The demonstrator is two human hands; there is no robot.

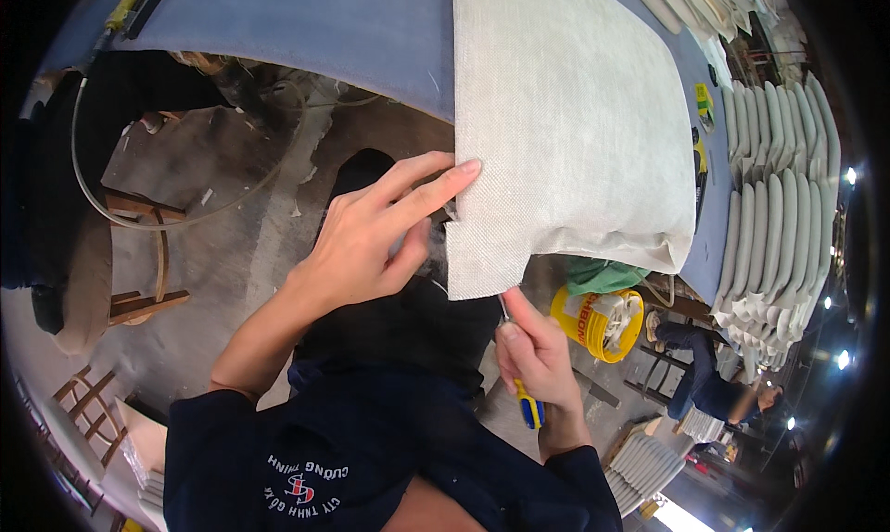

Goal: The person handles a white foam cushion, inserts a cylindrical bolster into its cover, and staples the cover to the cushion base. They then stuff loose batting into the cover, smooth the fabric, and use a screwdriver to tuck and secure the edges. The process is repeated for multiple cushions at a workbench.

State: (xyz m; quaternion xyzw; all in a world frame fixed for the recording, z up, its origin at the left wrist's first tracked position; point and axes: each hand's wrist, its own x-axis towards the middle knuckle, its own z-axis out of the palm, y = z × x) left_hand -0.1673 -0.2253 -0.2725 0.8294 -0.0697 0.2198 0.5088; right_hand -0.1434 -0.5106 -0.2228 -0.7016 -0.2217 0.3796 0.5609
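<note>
A light grey woven-fabric cover (584,115) lies over a flat seat-shaped panel, jutting past the near edge of the blue-grey table. Its near side has a cut-out corner, with a loose flap (487,263) hanging toward me. My left hand (380,231) is at the panel's left edge, fingers spread, index fingertip resting on the fabric. In my right hand (538,351), below the flap, is a screwdriver (529,407) with a yellow and blue handle. Its thin metal shaft points up to the flap's lower edge, where the tip is hidden.
A yellow bucket (598,323) of white scraps stands under the table, beside green cloth (603,275). Stacked pale cushions (779,217) rise at the right. Black-and-yellow tools (700,166) lie on the table (306,31). An air hose (185,224) loops at the left near wooden chair frames (148,305). Another person (714,374) sits farther off.
</note>
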